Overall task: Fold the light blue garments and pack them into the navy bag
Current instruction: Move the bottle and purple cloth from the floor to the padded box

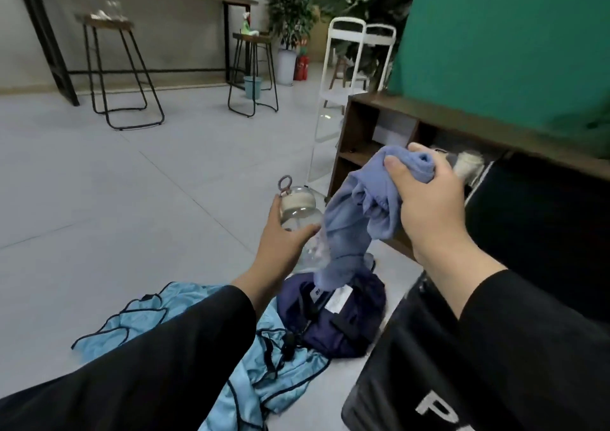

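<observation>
A light blue garment with dark trim (pixel 251 364) lies on the floor (pixel 99 199) beneath the left hand (pixel 280 242), beside the navy bag (pixel 346 325). Above the bag, that hand grips a clear water bottle (pixel 298 214), while the right hand (pixel 425 206) clutches a bunched periwinkle garment (pixel 350 229) hanging down toward the bag.

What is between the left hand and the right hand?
In the head view, the bottle held by the left hand and the hanging blue garment gripped by the right hand lie between them.
</observation>
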